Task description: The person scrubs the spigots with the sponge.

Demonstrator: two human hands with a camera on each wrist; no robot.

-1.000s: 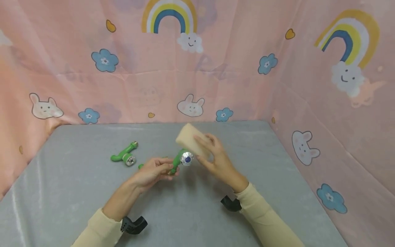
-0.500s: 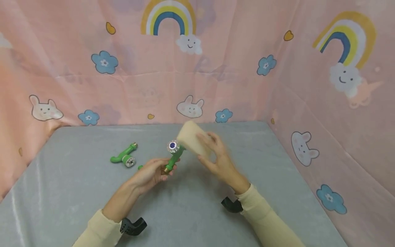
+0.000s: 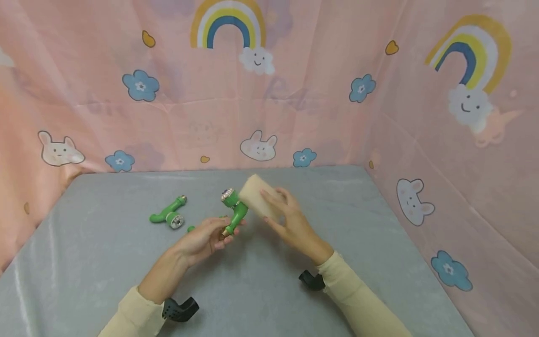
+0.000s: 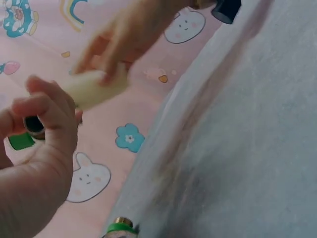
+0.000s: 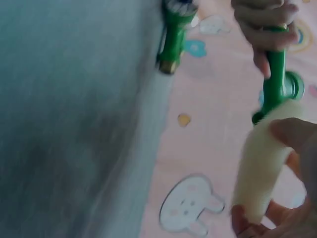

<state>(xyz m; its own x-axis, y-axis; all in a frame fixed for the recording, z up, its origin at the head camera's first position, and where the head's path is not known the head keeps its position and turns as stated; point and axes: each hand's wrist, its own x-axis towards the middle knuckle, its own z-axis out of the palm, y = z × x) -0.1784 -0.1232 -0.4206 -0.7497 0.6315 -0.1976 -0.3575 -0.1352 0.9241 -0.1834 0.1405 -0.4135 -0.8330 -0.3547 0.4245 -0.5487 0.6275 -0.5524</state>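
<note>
My left hand [image 3: 201, 242] holds a green faucet [image 3: 240, 214] by its brass-threaded end, with its silvery knob tilted up and to the left. In my right hand [image 3: 296, 229] is a cream sponge [image 3: 258, 195], gripped along its sides. The sponge meets the faucet's far end in the right wrist view, where the sponge [image 5: 261, 161] partly covers the spout of the faucet [image 5: 275, 87]. Both are raised above the table. The left wrist view shows the sponge [image 4: 96, 89] beyond my left fingers, blurred.
A second green faucet [image 3: 166, 215] lies on the grey cloth-covered table [image 3: 261, 295], left of my hands. Behind my left hand a small green piece [image 3: 191, 229] shows, mostly hidden. A pink printed curtain [image 3: 311, 126] hangs behind the table and along its right side.
The held faucet has turned in my left hand, its knob swinging from the right side over to the upper left. The sponge has shifted slightly against it. The faucet on the table stays put.
</note>
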